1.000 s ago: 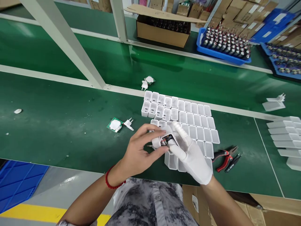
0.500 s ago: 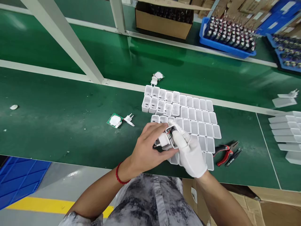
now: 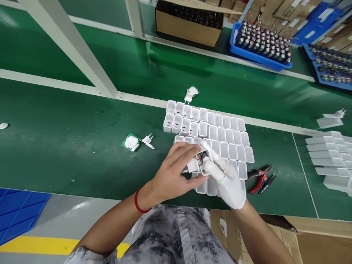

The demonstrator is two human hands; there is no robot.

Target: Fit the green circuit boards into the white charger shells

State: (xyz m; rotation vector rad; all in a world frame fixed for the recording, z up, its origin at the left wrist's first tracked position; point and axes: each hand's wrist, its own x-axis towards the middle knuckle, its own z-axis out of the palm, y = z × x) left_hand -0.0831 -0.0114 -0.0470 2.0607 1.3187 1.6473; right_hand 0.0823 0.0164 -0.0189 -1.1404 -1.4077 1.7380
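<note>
Since a second ago, we are drawing both hands slightly nearer; our bare left hand [image 3: 173, 172] and gloved right hand [image 3: 224, 176] are gripping a white charger housing [image 3: 204, 163] above the tabletop's [image 3: 68, 146] casing rows [image 3: 220, 135].

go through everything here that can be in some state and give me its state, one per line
left hand: bare, gripping the white charger part
right hand: white-gloved, gripping the same part
white charger part: open, wires showing inside
white housings: upright in rows, open tops
pliers: lying flat, jaws shut
cardboard box: flap open
blue tray: full of upright parts
</note>
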